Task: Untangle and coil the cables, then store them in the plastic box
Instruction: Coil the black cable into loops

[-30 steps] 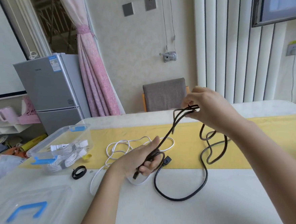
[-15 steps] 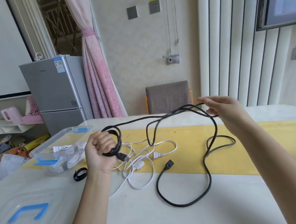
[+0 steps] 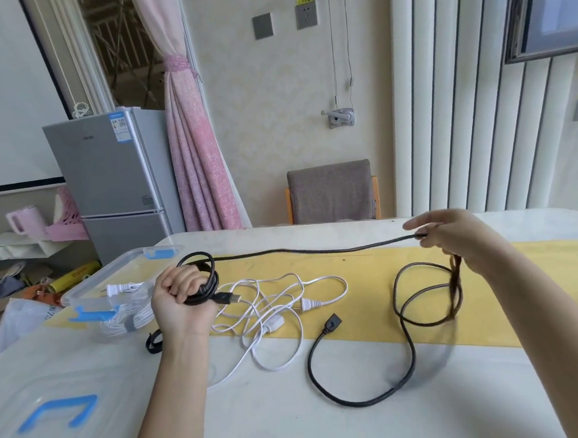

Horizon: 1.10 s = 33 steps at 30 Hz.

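The left hand (image 3: 180, 298) fisted round a small coil of black cable (image 3: 317, 250), plug poking out. The right hand (image 3: 453, 238) pinched the taut stretch toward the table's (image 3: 295, 423) far right; the loop hanging below it blurred. The rest trailed mid-table beside a loose white cable (image 3: 309, 304). The plastic box (image 3: 106, 274) sat at the left edge, contents hazy.

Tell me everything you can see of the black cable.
The black cable is thin, round and matte, rubbery-looking. The left hand grips a few small loops of it, a metal-tipped plug jutting from the fist. One stretch runs nearly straight through the air to the right hand, which pinches it. Below that hand it hangs, blurred, then lies in loose curves over the yellow runner and white table, ending in a black socket end.
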Each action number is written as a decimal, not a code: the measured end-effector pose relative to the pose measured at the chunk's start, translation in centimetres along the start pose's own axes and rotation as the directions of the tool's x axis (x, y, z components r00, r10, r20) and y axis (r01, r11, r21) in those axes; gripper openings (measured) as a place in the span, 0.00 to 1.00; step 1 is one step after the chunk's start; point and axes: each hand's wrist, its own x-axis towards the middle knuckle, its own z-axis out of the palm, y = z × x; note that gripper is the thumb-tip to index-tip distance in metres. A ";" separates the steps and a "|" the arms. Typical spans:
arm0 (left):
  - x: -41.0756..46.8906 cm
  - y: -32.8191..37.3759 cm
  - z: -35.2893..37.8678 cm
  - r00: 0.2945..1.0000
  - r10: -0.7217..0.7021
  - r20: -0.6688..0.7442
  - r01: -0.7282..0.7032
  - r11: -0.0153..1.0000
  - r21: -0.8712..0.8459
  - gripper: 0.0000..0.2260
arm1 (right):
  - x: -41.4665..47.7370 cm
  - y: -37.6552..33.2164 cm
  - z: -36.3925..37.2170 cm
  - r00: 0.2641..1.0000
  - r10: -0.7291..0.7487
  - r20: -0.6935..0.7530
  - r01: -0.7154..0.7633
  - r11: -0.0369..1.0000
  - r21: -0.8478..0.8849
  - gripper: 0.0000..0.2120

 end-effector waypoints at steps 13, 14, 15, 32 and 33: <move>-0.8 -6.6 3.0 0.676 -0.735 0.059 0.610 0.602 0.515 0.13 | -5.1 -4.0 8.2 0.780 -0.249 0.575 0.346 0.936 -0.064 0.34; -0.8 -6.7 3.1 0.653 -0.755 0.062 0.610 0.572 0.548 0.13 | -5.4 -3.9 9.1 0.758 -0.247 0.603 0.337 0.941 -0.039 0.35; -0.9 -6.8 3.1 0.627 -0.776 0.070 0.608 0.544 0.579 0.14 | -5.5 -3.6 9.7 0.750 -0.266 0.605 0.368 0.929 -0.048 0.36; -1.5 -7.6 4.3 0.559 -0.780 -0.281 0.605 0.152 0.782 0.21 | -3.9 -4.4 6.3 0.687 -0.656 0.312 0.715 0.535 -0.450 0.10; -1.5 -7.7 4.4 0.571 -0.773 -0.277 0.605 0.169 0.778 0.21 | -4.0 -4.5 6.1 0.700 -0.646 0.303 0.704 0.557 -0.440 0.10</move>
